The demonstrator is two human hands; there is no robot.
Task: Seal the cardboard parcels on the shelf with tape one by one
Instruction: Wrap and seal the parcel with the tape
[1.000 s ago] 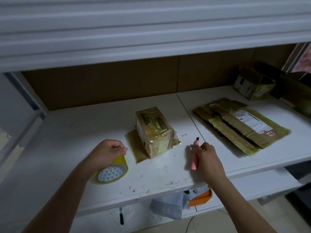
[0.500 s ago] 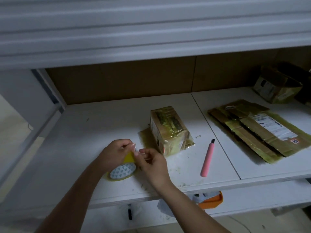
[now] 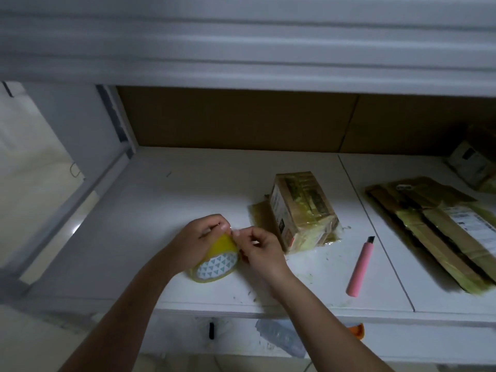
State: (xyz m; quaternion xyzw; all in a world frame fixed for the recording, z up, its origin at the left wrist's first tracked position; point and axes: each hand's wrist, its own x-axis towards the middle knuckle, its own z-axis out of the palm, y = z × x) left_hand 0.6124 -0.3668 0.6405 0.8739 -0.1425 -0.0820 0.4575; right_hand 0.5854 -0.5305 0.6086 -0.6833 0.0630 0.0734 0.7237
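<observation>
- Left hand [image 3: 200, 238] grips the yellow tape roll [image 3: 216, 260] on the shelf [image 3: 166, 210].
- Right hand [image 3: 259, 249] pinches the roll's top edge.
- Tape-wrapped cardboard parcel [image 3: 302, 210] stands just beside, glossy and crinkled.

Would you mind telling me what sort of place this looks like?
Probably a parcel packing or mailroom station: a white shelf holds a taped cardboard parcel, flattened labelled cartons, a tape roll and a pink cutter.

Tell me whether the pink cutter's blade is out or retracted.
Out. A short dark blade tip sticks out of the far end of the pink cutter, which lies flat on the shelf, untouched by either hand.
</observation>
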